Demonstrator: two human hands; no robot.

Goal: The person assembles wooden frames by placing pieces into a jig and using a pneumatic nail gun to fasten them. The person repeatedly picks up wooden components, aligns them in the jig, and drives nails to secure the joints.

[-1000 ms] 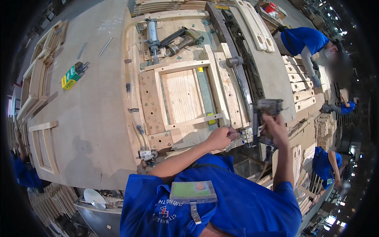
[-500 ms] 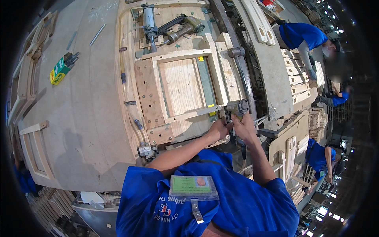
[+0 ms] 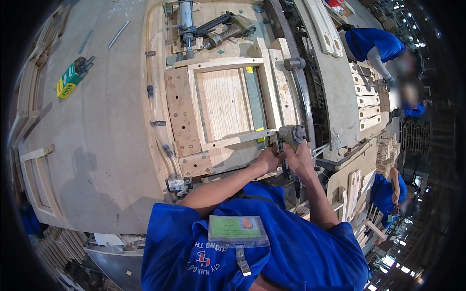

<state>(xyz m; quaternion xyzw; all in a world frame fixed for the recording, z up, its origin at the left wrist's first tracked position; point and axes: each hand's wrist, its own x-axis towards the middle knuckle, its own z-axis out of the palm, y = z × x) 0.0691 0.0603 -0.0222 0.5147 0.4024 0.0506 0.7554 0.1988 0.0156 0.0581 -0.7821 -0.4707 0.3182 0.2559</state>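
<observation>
My right hand (image 3: 300, 160) is wrapped round the handle of a pneumatic nail gun (image 3: 292, 134) at the near right corner of a pale wooden frame (image 3: 233, 140). Close beside it, my left hand (image 3: 268, 161) has its fingers curled in against the gun's dark magazine; the fingertips are partly hidden. The frame lies in a wooden jig (image 3: 183, 114) on the bench, with a slatted board showing through its opening. An air hose (image 3: 298, 190) hangs from the gun's lower end.
A second nail gun (image 3: 230, 30) lies beyond the frame, beside an air cylinder (image 3: 187, 22). A green and yellow box (image 3: 69, 83) of nail strips and a metal rod (image 3: 119, 35) rest on the left bench. A hammer (image 3: 297, 72) lies along the jig's right. Co-workers in blue stand at right.
Both hands and the nail gun stay almost in place at the frame's corner. The view has shifted slightly. At right, the co-workers have changed posture.
</observation>
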